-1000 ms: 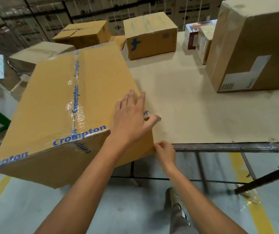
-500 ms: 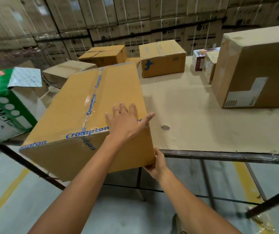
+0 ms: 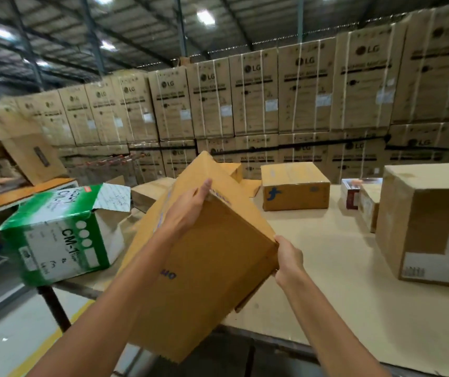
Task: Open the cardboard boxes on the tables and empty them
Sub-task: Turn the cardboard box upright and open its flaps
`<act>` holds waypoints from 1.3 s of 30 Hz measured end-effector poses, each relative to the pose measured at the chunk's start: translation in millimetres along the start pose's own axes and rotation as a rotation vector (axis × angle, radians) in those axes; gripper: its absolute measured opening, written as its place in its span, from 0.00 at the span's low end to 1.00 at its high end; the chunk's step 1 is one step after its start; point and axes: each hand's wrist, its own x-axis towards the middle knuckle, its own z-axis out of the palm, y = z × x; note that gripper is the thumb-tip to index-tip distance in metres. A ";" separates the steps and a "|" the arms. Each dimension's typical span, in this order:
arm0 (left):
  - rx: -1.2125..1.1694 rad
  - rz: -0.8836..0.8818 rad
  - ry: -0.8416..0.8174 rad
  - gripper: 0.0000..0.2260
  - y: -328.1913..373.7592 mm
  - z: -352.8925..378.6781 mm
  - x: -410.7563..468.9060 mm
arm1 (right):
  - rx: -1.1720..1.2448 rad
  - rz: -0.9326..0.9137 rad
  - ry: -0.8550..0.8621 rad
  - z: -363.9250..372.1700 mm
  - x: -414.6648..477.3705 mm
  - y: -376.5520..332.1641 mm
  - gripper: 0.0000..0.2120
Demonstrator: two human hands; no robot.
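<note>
Fingers of the left hand (image 3: 188, 210) were curled over the raised upper edge of the tilted cardboard box (image 3: 212, 257), held over the table's (image 3: 335, 273) near edge. Its right corner was gripped by the right hand (image 3: 288, 257), fingertips hidden behind it.

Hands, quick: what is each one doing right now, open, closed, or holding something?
Left hand: closed on the tilted cardboard box, gripping its upper edge.
Right hand: closed on the same box, gripping its right corner.
</note>
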 end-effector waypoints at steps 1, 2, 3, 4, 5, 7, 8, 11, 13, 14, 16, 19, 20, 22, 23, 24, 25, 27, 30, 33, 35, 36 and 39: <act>-0.093 -0.016 0.020 0.47 2.9 -9.9 1.5 | -0.009 -0.048 -0.010 6.3 -2.9 -14.8 0.12; -0.196 -0.043 0.033 0.44 6.0 -19.8 2.3 | -0.009 -0.113 -0.015 12.6 -6.0 -30.0 0.12; -0.303 -0.061 0.041 0.40 8.4 -28.8 3.2 | -0.009 -0.181 -0.019 19.7 -12.6 -45.8 0.12; -0.407 -0.072 0.055 0.35 10.9 -36.6 1.5 | -0.015 -0.250 -0.023 27.7 -17.9 -60.2 0.12; -0.497 -0.082 0.079 0.33 12.2 -42.0 -1.2 | -0.025 -0.333 -0.018 35.0 -23.1 -72.6 0.13; -0.668 -0.079 0.105 0.32 10.4 -44.5 -7.6 | -0.093 -0.494 0.028 48.8 -32.1 -92.1 0.18; -0.742 -0.076 0.108 0.32 5.8 -41.4 -8.4 | -0.160 -0.561 0.068 54.2 -37.6 -101.0 0.21; -0.962 -0.085 0.097 0.32 -4.0 -25.4 -11.3 | -0.353 -0.719 0.155 64.6 -46.1 -126.1 0.22; -1.085 -0.099 0.091 0.33 -7.6 -13.2 -9.4 | -0.425 -0.787 0.172 64.8 -49.4 -139.1 0.21; -1.139 -0.102 0.086 0.33 -10.1 -8.4 -9.2 | -0.453 -0.815 0.182 64.8 -48.5 -141.3 0.20; -1.231 -0.129 0.098 0.33 -15.8 8.9 -9.9 | -0.529 -0.869 0.208 58.5 -45.7 -142.2 0.19; -1.320 -0.182 0.129 0.35 -35.1 43.5 -11.4 | -0.604 -0.966 0.197 47.4 -38.5 -137.6 0.19; -1.388 -0.219 0.117 0.36 -42.3 57.8 -14.0 | -0.639 -1.007 0.182 42.8 -35.5 -135.1 0.20; -1.491 -0.321 0.103 0.39 -61.9 83.3 -18.9 | -0.744 -1.082 0.100 31.8 -31.5 -125.7 0.25; -1.533 -0.366 0.087 0.41 -70.9 90.9 -21.4 | -0.824 -1.121 0.035 25.6 -28.3 -120.3 0.28; -1.565 -0.416 0.059 0.41 -79.4 95.8 -24.3 | -0.925 -1.158 -0.036 19.5 -25.5 -115.5 0.31; -1.564 -0.476 0.013 0.41 -88.4 98.4 -26.3 | -1.031 -1.183 -0.101 14.1 -21.9 -111.9 0.33; -1.507 -0.560 -0.097 0.37 -103.4 99.5 -28.1 | -1.194 -1.161 -0.222 6.1 -13.6 -110.0 0.36; -1.232 -0.628 -0.219 0.26 -121.3 92.7 -25.4 | -1.293 -0.990 -0.378 2.0 -3.6 -112.0 0.40; -0.933 -0.703 -0.310 0.21 -125.6 88.3 -23.1 | -1.417 -0.805 -0.458 3.0 10.9 -111.8 0.45; -0.770 -0.737 -0.296 0.19 -127.4 91.1 -26.1 | -1.519 -0.762 -0.498 6.3 18.8 -105.2 0.49; -0.736 -0.759 -0.266 0.17 -128.5 93.1 -27.5 | -1.584 -0.754 -0.505 8.9 23.7 -100.9 0.51; -0.744 -0.849 -0.240 0.17 -130.8 100.6 -36.1 | -1.724 -0.723 -0.491 12.8 32.0 -79.9 0.52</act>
